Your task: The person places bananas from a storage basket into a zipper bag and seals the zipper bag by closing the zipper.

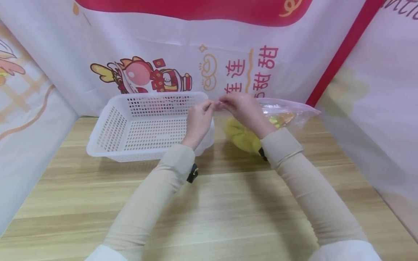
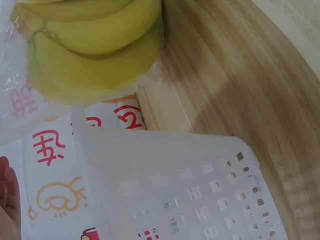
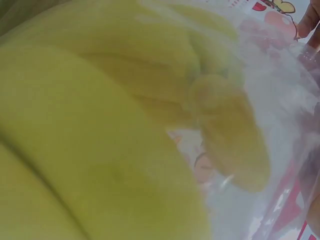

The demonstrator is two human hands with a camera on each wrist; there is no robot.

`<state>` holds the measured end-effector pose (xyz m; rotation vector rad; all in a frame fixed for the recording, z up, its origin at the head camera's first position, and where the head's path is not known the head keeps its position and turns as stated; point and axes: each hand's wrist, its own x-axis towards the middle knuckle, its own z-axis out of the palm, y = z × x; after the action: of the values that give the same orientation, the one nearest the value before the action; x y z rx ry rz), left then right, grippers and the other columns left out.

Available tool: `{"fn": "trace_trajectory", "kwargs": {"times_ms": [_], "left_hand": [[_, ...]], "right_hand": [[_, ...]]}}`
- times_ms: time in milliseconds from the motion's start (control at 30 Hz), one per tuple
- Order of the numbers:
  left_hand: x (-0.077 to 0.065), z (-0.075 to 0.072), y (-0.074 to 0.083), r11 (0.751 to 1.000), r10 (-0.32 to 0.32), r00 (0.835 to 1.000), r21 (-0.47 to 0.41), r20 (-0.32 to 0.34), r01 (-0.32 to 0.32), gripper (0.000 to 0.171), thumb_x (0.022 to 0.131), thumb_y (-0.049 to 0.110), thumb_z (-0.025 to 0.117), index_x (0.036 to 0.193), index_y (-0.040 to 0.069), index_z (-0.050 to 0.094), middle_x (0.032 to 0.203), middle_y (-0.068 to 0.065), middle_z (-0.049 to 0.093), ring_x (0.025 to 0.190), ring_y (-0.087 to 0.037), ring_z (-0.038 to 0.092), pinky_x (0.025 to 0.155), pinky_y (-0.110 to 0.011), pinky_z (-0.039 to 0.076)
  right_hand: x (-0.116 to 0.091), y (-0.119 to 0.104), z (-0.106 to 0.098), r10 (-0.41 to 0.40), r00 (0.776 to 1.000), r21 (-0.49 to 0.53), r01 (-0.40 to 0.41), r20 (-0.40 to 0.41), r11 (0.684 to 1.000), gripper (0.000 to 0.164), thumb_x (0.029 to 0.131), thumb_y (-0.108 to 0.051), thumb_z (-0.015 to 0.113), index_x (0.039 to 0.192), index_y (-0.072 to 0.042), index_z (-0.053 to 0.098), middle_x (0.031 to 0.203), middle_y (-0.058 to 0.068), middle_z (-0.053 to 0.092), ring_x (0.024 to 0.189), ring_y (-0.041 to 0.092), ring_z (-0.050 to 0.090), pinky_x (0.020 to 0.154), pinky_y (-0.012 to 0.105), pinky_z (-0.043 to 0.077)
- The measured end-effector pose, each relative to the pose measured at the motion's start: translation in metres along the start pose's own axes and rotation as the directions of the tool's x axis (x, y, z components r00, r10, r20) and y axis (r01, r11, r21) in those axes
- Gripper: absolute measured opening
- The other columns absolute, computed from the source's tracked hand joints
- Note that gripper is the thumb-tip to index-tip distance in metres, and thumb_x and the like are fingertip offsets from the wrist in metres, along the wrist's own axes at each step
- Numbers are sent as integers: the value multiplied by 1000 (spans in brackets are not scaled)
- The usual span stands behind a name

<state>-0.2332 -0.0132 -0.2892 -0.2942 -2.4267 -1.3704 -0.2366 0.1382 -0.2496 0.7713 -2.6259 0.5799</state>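
A clear zip bag with a pinkish top strip hangs to the right of the basket, and yellow bananas are inside it. My left hand pinches the bag's left top corner above the basket's right rim. Close beside it, my right hand pinches the same top edge, fingertips almost meeting the left ones. In the left wrist view the bunch of bananas shows through the plastic, with only the edge of the left hand visible. Bananas fill much of the right wrist view.
A white perforated plastic basket stands on the wooden table at the left back, with nothing in it. Behind the table hangs a printed white cloth with red shapes and lettering. More cloth borders the right side.
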Motion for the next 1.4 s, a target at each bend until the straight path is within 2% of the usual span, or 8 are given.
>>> {"fn": "trace_trajectory", "kwargs": {"times_ms": [100, 233, 500, 667, 800, 1033, 1300, 1400], "left_hand": [[0, 1, 0, 999, -4, 1000, 47, -15, 4, 33, 96, 38, 52, 106, 13, 71, 107, -7, 74, 105, -22, 68, 93, -35, 53], [-1, 3, 0, 998, -1, 999, 64, -40, 4, 32, 97, 37, 51, 104, 14, 72, 98, -4, 76, 99, -20, 70, 88, -34, 53], [-2, 3, 1, 998, -17, 999, 64, -49, 20, 29, 97, 34, 52, 107, 14, 71, 97, -5, 76, 93, -22, 70, 80, -34, 53], [-2, 1, -1, 997, -46, 998, 62, -45, 48, 30, 96, 35, 54, 104, 13, 71, 96, -6, 75, 88, -25, 68, 76, -37, 52], [-2, 1, -2, 999, -35, 999, 29, -39, 36, 30, 96, 34, 55, 100, 10, 72, 91, -8, 75, 87, -24, 68, 79, -36, 52], [-3, 5, -3, 993, -23, 1000, -112, 7, 24, 28, 96, 27, 56, 97, 4, 70, 87, -13, 74, 78, -21, 71, 74, -27, 57], [-2, 8, -1, 981, -77, 992, -169, 98, 93, 24, 91, 29, 64, 101, 8, 71, 87, -9, 73, 71, -14, 67, 66, -21, 56], [-1, 9, 0, 977, -94, 989, -179, 110, 113, 25, 91, 29, 64, 103, 8, 71, 86, -9, 73, 67, -13, 65, 63, -22, 56]], "right_hand": [[0, -2, 0, 4, 1000, -20, -4, -16, 1000, 22, 92, -21, 61, 105, -6, 71, 104, 11, 74, 95, 25, 70, 89, 35, 55], [0, -3, 0, 17, 1000, -55, -18, -13, 998, 22, 92, -23, 62, 105, -8, 72, 103, 11, 74, 91, 24, 71, 86, 34, 56], [1, -1, -4, 110, 991, -45, -106, 78, 993, 20, 93, -16, 61, 107, -7, 71, 104, 12, 73, 94, 27, 69, 90, 37, 54], [-1, 3, -5, 148, 985, -26, -146, 93, 989, 21, 90, -13, 63, 107, -6, 72, 105, 15, 73, 96, 29, 68, 92, 39, 53], [-3, 5, -6, 158, 984, -24, -156, 85, 987, 20, 90, -13, 63, 106, -5, 72, 104, 16, 73, 97, 30, 68, 92, 40, 53], [-4, 6, -5, 194, 974, -29, -191, 114, 981, 19, 90, -11, 62, 106, -5, 72, 102, 16, 73, 93, 30, 68, 88, 40, 54], [-7, 11, -6, 193, 973, -26, -191, 127, 981, 15, 90, -11, 64, 100, -5, 72, 98, 15, 73, 90, 29, 66, 88, 41, 53], [-7, 12, -7, 192, 972, -13, -192, 136, 981, 15, 89, -10, 65, 100, -6, 73, 99, 14, 73, 92, 29, 66, 90, 41, 52]]}}
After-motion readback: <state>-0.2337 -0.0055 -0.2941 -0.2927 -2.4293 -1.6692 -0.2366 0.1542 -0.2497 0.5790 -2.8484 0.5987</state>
